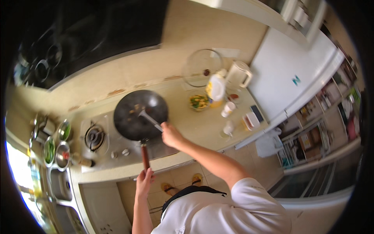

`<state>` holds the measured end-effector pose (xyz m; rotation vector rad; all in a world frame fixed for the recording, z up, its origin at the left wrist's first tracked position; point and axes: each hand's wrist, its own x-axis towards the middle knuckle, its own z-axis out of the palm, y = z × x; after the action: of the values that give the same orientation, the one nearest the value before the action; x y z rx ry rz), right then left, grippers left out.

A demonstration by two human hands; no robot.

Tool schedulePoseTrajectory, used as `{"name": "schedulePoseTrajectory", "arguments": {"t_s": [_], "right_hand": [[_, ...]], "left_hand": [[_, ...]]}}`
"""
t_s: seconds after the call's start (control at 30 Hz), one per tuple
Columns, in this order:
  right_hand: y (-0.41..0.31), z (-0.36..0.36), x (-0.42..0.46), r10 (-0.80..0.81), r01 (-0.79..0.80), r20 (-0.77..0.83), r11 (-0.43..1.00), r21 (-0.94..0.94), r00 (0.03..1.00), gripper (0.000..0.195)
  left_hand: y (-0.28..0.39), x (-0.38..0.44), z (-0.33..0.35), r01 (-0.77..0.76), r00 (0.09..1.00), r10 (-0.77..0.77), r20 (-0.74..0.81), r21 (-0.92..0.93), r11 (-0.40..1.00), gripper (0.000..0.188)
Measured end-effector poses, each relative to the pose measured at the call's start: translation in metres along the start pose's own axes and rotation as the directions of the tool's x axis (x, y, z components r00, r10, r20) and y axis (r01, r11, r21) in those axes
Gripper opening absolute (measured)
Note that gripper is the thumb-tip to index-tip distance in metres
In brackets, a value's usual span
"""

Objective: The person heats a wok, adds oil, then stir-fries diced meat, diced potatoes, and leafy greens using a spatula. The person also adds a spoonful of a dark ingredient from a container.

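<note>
A dark wok (140,125) sits over the right side of the gas stove (111,166). My left hand (144,181) grips its reddish-brown handle (145,156) at the near end. In my right hand (170,135) is a metal spatula (152,120), its blade lowered into the wok. A few small pale pieces of food (135,108) lie around the blade; blur hides what they are. To the right of the wok stands a glass bowl of yellow and green cooked food (198,101).
Bowls with greens (49,149) stand left of the bare burner (95,137), beside the sink (60,184). Rightward are an oil jug (216,87), an electric kettle (238,74), a glass lid (201,63) against the wall and a white cup (228,109). A range hood (96,32) overhangs the stove.
</note>
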<state>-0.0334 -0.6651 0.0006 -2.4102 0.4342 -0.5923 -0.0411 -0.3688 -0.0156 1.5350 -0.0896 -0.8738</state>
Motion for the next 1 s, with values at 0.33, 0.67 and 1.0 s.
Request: {"name": "schedulePoseTrajectory", "arguments": {"t_s": [0.33, 0.67, 1.0], "right_hand": [[0.020, -0.036, -0.104, -0.033, 0.036, -0.014, 0.961, 0.273, 0.999, 0.054], [0.277, -0.323, -0.390, 0.200, -0.291, 0.326, 0.921, 0.260, 0.924, 0.034], [0.445, -0.684, -0.548, 0.704, -0.574, -0.467, 0.708, 0.411, 0.535, 0.028]], "left_hand": [[-0.097, -0.052, 0.062, -0.067, 0.990, 0.034, -0.136, -0.248, 0.967, 0.056], [-0.138, -0.060, 0.465, 0.004, 0.936, -0.049, 0.347, 0.129, 0.992, 0.037], [-0.099, -0.081, 1.005, -0.364, 0.302, 0.027, 0.953, 0.089, 0.927, 0.033]]}}
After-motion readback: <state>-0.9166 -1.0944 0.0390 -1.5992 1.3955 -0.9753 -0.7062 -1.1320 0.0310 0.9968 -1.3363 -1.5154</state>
